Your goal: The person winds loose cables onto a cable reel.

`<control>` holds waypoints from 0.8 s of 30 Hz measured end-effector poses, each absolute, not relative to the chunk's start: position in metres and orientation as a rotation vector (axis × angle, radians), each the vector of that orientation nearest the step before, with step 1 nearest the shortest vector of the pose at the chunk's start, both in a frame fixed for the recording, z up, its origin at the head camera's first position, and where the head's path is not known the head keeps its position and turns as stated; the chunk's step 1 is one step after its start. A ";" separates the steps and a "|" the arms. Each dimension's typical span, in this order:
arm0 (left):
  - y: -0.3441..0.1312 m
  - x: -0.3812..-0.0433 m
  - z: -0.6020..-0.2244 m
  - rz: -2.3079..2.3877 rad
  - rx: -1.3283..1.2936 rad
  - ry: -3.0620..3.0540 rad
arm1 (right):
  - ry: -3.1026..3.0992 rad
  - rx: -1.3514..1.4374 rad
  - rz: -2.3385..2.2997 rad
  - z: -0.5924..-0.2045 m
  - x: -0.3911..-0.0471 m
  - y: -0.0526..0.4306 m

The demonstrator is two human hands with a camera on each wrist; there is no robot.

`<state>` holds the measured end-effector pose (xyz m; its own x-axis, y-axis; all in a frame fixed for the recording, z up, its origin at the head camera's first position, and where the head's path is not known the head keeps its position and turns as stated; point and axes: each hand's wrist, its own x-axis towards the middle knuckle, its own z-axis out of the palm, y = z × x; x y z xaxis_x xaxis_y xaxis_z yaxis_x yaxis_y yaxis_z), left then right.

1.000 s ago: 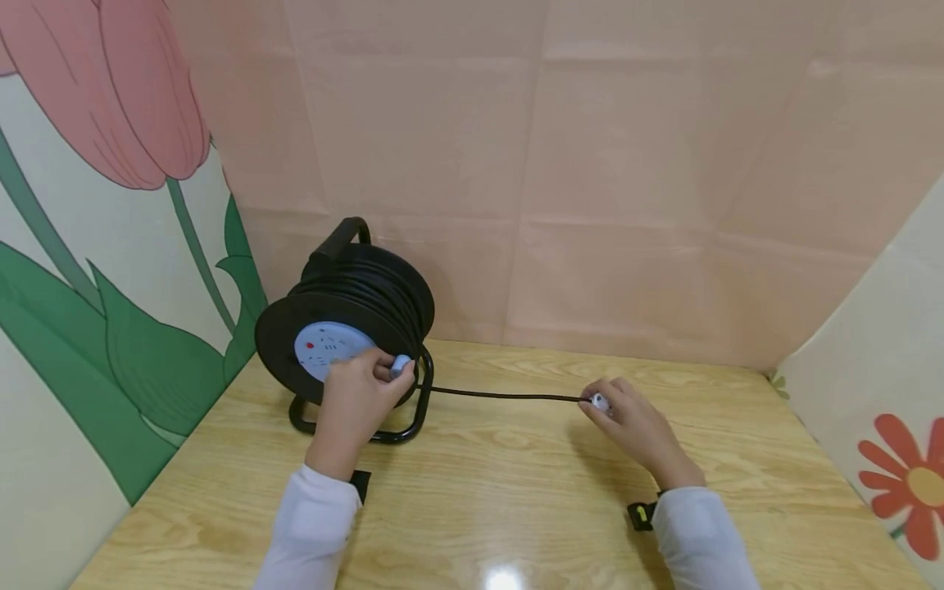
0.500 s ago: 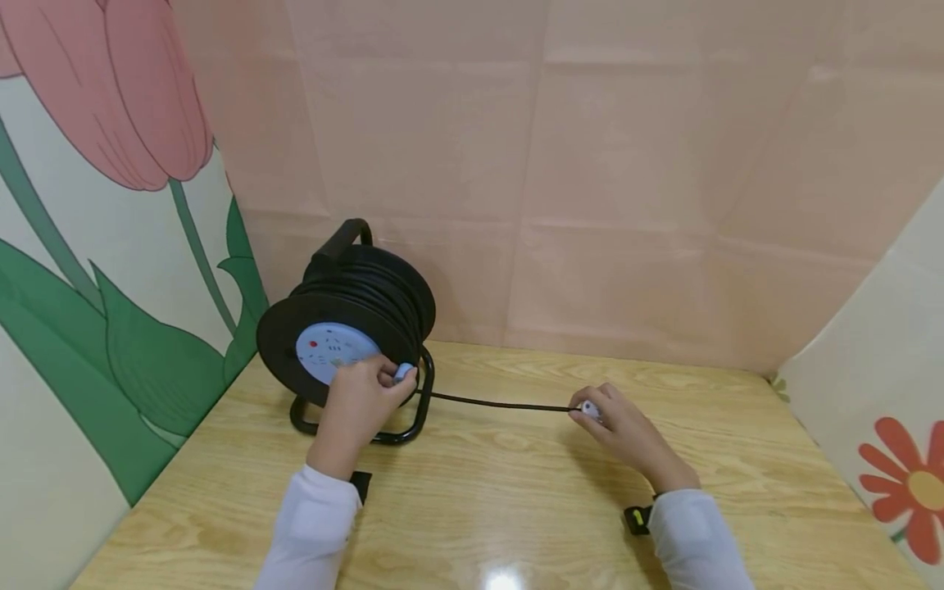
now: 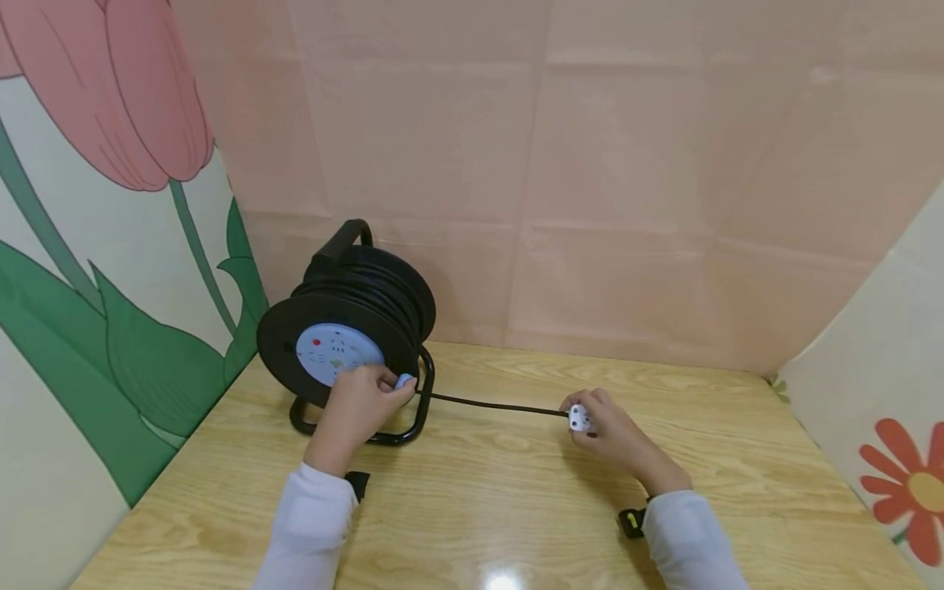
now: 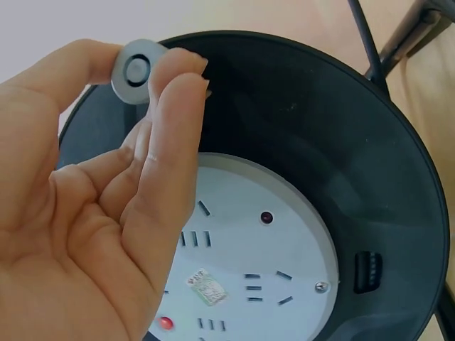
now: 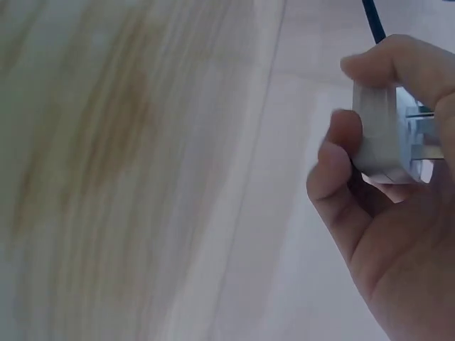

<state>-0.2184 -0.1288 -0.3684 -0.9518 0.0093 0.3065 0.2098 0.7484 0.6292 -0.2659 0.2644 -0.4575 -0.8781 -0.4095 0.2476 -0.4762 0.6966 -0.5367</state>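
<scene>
A black cable reel (image 3: 291, 315) stands at the left of the table, cord wound on its drum, a pale blue socket panel (image 3: 324, 344) on its front. My left hand (image 3: 359, 410) pinches the small blue-grey crank knob (image 4: 131, 71) near the reel's lower right rim, between thumb and fingers. To the right, my right hand (image 3: 615, 430) grips a white plug (image 3: 579, 418) with its pins showing. From that plug the black cord (image 3: 497, 405) runs left to the reel, slightly sagging. In the right wrist view thumb and fingers close round the plug (image 5: 380, 131).
The reel rests on a black tube frame (image 3: 401, 434) with a carrying handle (image 3: 339, 242) on top. The wooden table (image 3: 479, 500) meets a pink backdrop (image 3: 627, 205) behind. Flower-printed panels (image 3: 184, 360) flank both sides.
My right hand has moved left and slightly nearer with the plug, shortening the cord's free stretch. The knob in my left hand has shifted slightly down, and the socket panel has turned a little.
</scene>
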 end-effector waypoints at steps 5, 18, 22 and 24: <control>-0.134 -0.221 -0.371 -1.073 -0.169 -2.754 | -2.808 0.774 0.910 -0.458 -0.265 0.261; -0.141 -0.223 -0.377 -1.195 -0.148 -2.891 | -2.840 0.818 0.888 -0.456 -0.260 0.250; -0.143 -0.223 -0.379 -1.297 -0.179 -2.902 | -2.805 0.862 0.876 -0.456 -0.260 0.249; -0.144 -0.223 -0.380 -1.344 -0.194 -2.909 | -2.781 0.891 0.859 -0.457 -0.260 0.248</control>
